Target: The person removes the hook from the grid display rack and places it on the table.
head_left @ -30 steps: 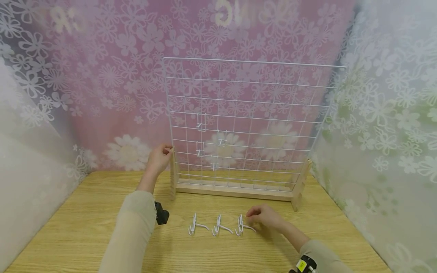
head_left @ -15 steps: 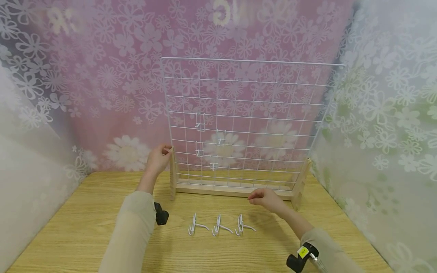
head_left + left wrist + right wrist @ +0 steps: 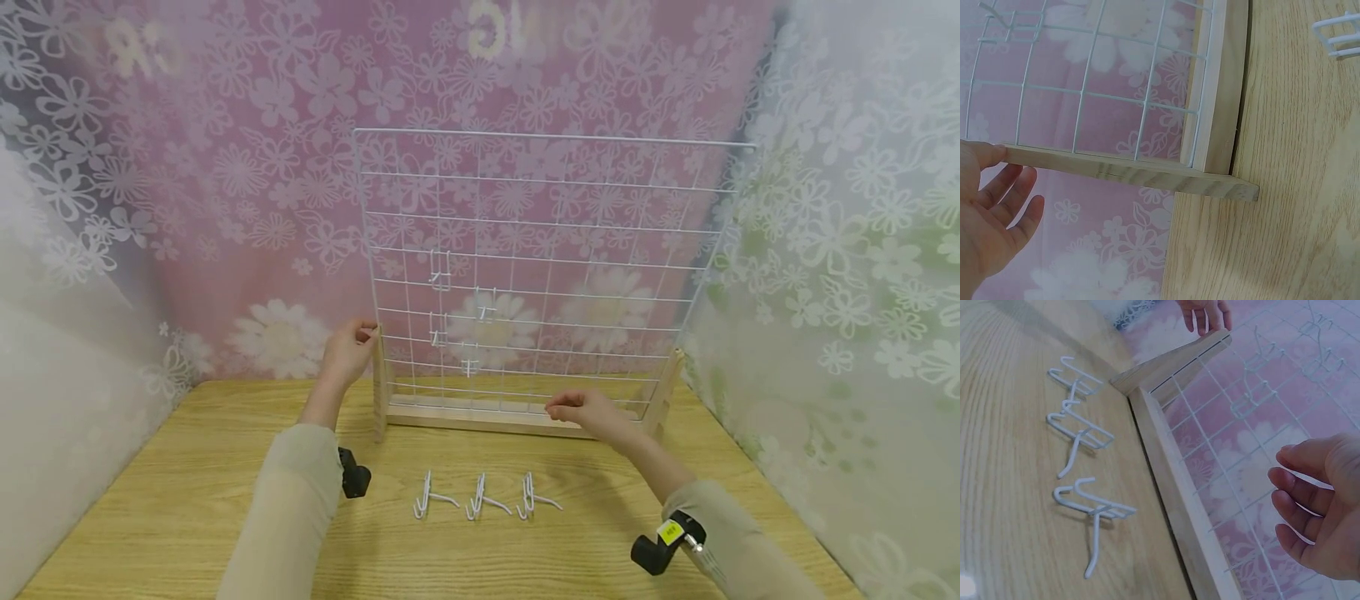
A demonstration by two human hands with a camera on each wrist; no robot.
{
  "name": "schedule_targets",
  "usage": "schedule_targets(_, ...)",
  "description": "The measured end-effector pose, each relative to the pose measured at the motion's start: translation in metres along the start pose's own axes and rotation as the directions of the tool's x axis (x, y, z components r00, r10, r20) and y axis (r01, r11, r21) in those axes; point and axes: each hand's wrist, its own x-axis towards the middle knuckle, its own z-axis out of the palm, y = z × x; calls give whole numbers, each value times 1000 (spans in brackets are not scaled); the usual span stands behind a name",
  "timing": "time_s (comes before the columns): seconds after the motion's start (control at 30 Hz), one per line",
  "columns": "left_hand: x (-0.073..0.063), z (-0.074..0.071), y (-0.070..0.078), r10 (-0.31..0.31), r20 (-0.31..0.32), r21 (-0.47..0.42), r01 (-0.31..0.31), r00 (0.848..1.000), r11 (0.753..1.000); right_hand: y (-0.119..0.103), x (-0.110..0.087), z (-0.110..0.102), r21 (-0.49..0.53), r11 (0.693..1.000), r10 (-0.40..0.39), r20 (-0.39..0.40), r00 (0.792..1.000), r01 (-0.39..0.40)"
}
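Observation:
A white wire grid panel (image 3: 555, 225) stands in a wooden stand (image 3: 517, 421), with several white wire hooks hung on its left half. My left hand (image 3: 348, 354) pinches the top of the stand's left side piece; in the left wrist view, the other fingers (image 3: 1025, 219) curl loosely below the wood. In front of the grid's lower right part, my right hand (image 3: 596, 414) hovers with relaxed, bent fingers and holds nothing. Three white double-wire hooks lie in a row on the table: left hook (image 3: 429, 496), middle hook (image 3: 483, 498), right hook (image 3: 532, 497).
The wooden table (image 3: 225, 500) runs back to a pink floral curtain (image 3: 285, 208). Pale floral sheets stand at both sides, such as the right one (image 3: 847, 333). Black wrist cameras sit on both sleeves, the right camera (image 3: 663, 546) above the table.
My right hand has risen from beside the right hook on the table, forward and up to the grid's base. The left hand stays at the stand, and the hooks have not moved.

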Motion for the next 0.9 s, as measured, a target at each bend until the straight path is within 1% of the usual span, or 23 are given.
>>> schedule_targets(0.1,0,0,0,-6,-1,-4,6,1000,1000,-6,2,-3,-5,1000,-22,-5,1000,22)
schedule_targets(0.23,0,0,0,-11,1,-10,11,1000,1000,-14,5,-8,-7,997,-74,-36,997,74)
schedule_targets(0.37,2,1,-2,-12,1,6,12,1000,1000,-23,9,-12,-5,995,-104,-75,992,104)
schedule_targets(0.47,2,1,-2,-12,2,17,12,1000,1000,-29,12,-14,-10,996,-89,-90,992,89)
schedule_targets(0.6,2,1,-1,-18,10,8,18,1000,1000,-37,14,-17,-13,997,-72,-108,992,71)
schedule_targets(0.8,2,1,-1,-16,10,2,16,1000,1000,-50,20,-18,-13,996,-88,-126,988,87)
schedule_targets(0.9,1,0,-1,-17,11,2,17,1000,1000,-56,25,-17,14,994,-106,-145,984,110)
